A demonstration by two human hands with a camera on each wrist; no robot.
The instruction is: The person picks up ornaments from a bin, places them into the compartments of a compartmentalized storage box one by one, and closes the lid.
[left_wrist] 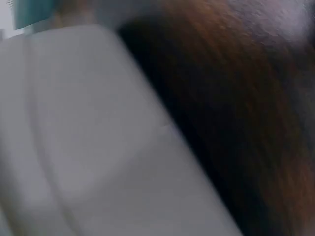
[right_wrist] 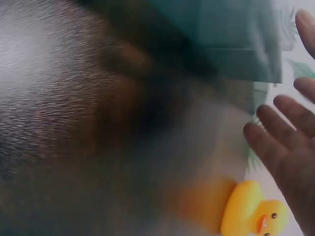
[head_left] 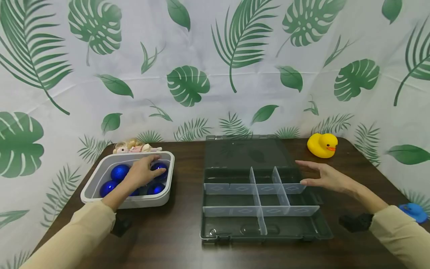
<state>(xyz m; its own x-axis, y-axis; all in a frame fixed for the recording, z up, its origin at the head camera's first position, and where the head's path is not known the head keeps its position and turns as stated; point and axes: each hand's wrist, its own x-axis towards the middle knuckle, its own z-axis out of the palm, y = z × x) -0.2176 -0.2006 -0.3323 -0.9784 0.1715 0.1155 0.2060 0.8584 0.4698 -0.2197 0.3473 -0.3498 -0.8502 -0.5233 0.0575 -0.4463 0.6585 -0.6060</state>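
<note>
My left hand (head_left: 143,172) reaches into a white plastic basin (head_left: 144,201) of shiny blue balls. Its thumb and fingers are spread about a ball (head_left: 162,166) at the basin's right side. Other balls, such as a glittery one (head_left: 120,173), lie lower in the basin. In the left wrist view only the basin's outer wall (left_wrist: 98,132) shows, the hand being out of sight. To the right of a dark see-through compartment box (head_left: 231,226), my right hand (head_left: 327,178) is held with fingers extended and nothing in them. The right wrist view also shows its spread fingers (right_wrist: 275,142).
Clear dividers (head_left: 231,211) split the box, whose lid (head_left: 245,153) lies back behind it. A yellow rubber duck (head_left: 319,145) sits at the back right, a blue toy (head_left: 412,212) at the right edge. Behind the basin lies a doll (head_left: 136,147). A leaf-print cloth (head_left: 208,37) hangs behind the table.
</note>
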